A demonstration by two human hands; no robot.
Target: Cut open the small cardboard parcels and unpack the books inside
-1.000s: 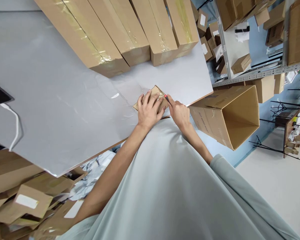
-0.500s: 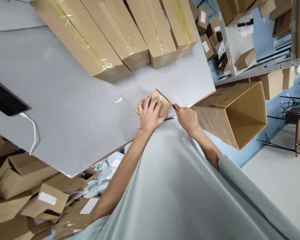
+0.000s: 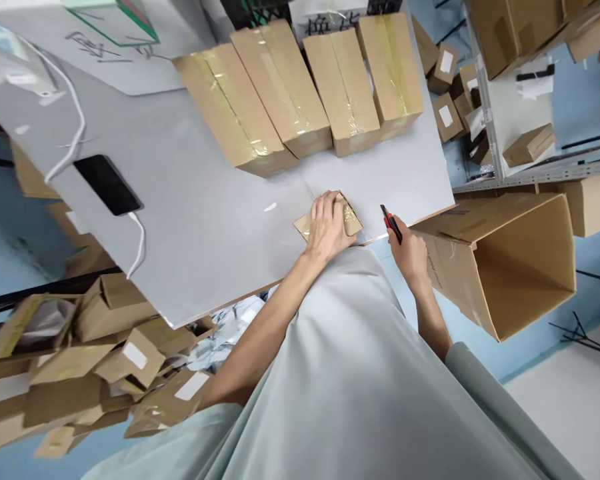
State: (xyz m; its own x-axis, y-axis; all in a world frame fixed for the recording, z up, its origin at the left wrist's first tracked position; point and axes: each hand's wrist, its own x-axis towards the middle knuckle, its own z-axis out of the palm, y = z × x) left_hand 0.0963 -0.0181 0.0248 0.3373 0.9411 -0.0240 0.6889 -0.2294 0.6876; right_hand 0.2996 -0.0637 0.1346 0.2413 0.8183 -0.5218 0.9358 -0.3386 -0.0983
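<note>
A small taped cardboard box point(image 3: 351, 218) lies near the front edge of the grey table point(image 3: 200, 220). My left hand point(image 3: 327, 225) lies flat on top of it, fingers curved over the lid. My right hand point(image 3: 409, 252) is off to the box's right, past the table edge, closed around a red and black utility knife point(image 3: 391, 223) that points up and away from the box.
Several long taped cartons point(image 3: 300, 87) stand in a row at the back of the table. A black phone point(image 3: 108, 185) on a white cable lies at the left. A large open carton point(image 3: 510, 257) sits at the right. Small boxes point(image 3: 95, 353) are piled below left, shelves point(image 3: 525, 73) at the upper right.
My right hand has drawn the knife back from the box's top to the right, clear of the table edge. My left hand stays on the box. The view has tilted up.
</note>
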